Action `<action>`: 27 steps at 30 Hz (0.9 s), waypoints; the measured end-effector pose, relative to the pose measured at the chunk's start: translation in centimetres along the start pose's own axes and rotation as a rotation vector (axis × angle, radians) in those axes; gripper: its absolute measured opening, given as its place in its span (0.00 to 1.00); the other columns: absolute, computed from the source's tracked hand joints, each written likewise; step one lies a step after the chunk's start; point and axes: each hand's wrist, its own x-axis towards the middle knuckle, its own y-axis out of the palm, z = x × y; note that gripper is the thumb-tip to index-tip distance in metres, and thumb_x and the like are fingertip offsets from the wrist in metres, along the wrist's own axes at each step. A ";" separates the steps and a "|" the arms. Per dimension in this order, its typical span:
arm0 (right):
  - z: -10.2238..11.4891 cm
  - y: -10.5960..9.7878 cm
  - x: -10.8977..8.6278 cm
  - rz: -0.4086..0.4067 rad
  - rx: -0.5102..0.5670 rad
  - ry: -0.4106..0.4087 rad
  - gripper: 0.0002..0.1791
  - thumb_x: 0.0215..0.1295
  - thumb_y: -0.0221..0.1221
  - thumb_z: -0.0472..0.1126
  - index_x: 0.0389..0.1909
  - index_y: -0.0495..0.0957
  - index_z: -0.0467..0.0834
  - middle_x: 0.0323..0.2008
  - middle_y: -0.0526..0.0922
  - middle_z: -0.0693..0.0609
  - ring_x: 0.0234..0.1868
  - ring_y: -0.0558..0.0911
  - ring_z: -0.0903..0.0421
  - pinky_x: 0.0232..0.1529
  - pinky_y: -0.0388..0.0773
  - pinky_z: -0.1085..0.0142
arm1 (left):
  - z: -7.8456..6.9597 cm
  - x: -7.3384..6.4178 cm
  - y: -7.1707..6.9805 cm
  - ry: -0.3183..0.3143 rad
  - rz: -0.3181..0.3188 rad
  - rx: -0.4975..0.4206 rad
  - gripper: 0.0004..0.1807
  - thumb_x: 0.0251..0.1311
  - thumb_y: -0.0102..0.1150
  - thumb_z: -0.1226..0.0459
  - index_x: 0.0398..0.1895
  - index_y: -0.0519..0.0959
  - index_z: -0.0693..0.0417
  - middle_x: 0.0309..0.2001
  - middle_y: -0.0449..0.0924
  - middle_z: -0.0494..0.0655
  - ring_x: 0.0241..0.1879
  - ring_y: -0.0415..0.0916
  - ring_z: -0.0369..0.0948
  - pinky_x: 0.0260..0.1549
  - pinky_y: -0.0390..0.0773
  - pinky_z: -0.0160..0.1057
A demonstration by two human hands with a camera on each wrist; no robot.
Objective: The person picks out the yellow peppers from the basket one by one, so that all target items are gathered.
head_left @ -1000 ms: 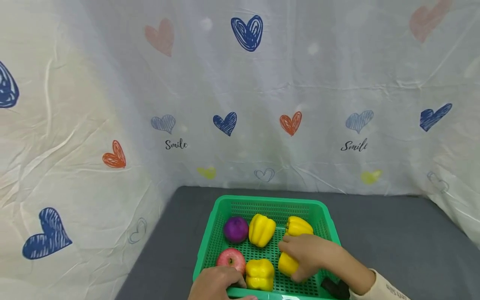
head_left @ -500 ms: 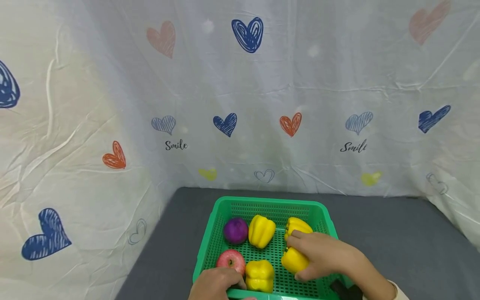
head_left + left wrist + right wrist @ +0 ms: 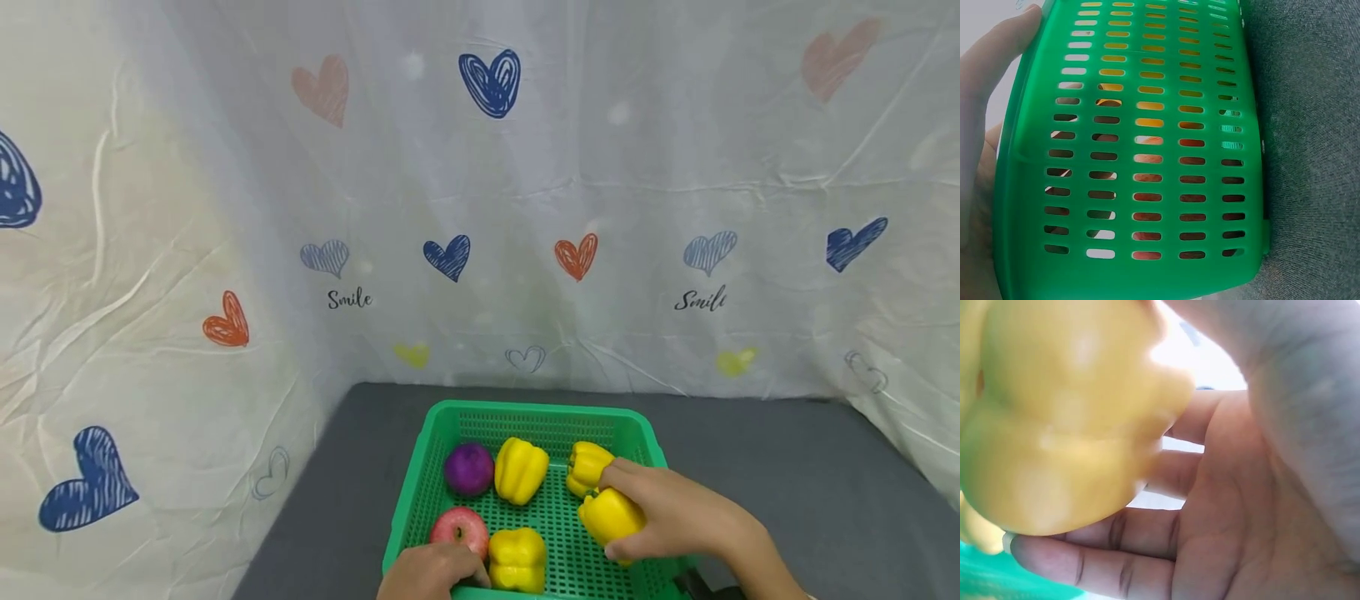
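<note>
My right hand (image 3: 678, 512) holds a yellow bell pepper (image 3: 611, 517) over the right side of a green plastic basket (image 3: 525, 407). In the right wrist view the bell pepper (image 3: 1066, 425) lies against the curled fingers (image 3: 1116, 553). My left hand (image 3: 429, 571) grips the basket's front rim near the left corner; the left wrist view shows the thumb (image 3: 997, 50) at the rim. Inside the basket are a red apple (image 3: 460, 529), a purple round item (image 3: 469, 469), and yellow bell peppers at the back middle (image 3: 521, 471), front (image 3: 517, 560) and back right (image 3: 587, 467).
The basket stands on a dark grey tabletop (image 3: 765, 467). Behind and to the left hangs a pale curtain (image 3: 420, 167) printed with hearts. A black strap-like thing (image 3: 701, 586) sits under the right wrist.
My right hand has moved to the right with the yellow bell pepper, whose stem end now shows. The left hand has kept its hold on the basket rim. The head view has tilted slightly.
</note>
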 end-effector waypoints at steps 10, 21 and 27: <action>-1.2 0.2 -1.6 -0.035 0.157 -0.047 0.19 0.59 0.71 0.49 0.48 0.74 0.55 0.38 0.75 0.61 0.30 0.76 0.64 0.26 0.77 0.68 | -0.3 -0.1 -0.1 -0.012 0.045 0.029 0.09 0.68 0.57 0.48 0.34 0.84 0.34 0.32 0.77 0.21 0.28 0.70 0.19 0.27 0.73 0.22; -1.8 0.0 -2.0 -0.090 0.159 -0.096 0.20 0.61 0.70 0.48 0.50 0.73 0.53 0.37 0.76 0.62 0.31 0.76 0.64 0.27 0.77 0.69 | -0.4 0.0 -0.3 -0.081 0.098 0.004 0.12 0.68 0.55 0.42 0.33 0.83 0.30 0.32 0.76 0.19 0.26 0.69 0.19 0.24 0.74 0.24; -2.0 -0.5 -2.0 -0.118 0.177 -0.095 0.21 0.61 0.71 0.47 0.51 0.73 0.52 0.38 0.77 0.59 0.32 0.77 0.62 0.28 0.78 0.67 | -0.1 0.3 -0.5 -0.020 0.100 0.020 0.12 0.70 0.54 0.46 0.37 0.85 0.35 0.33 0.77 0.21 0.29 0.71 0.20 0.27 0.76 0.24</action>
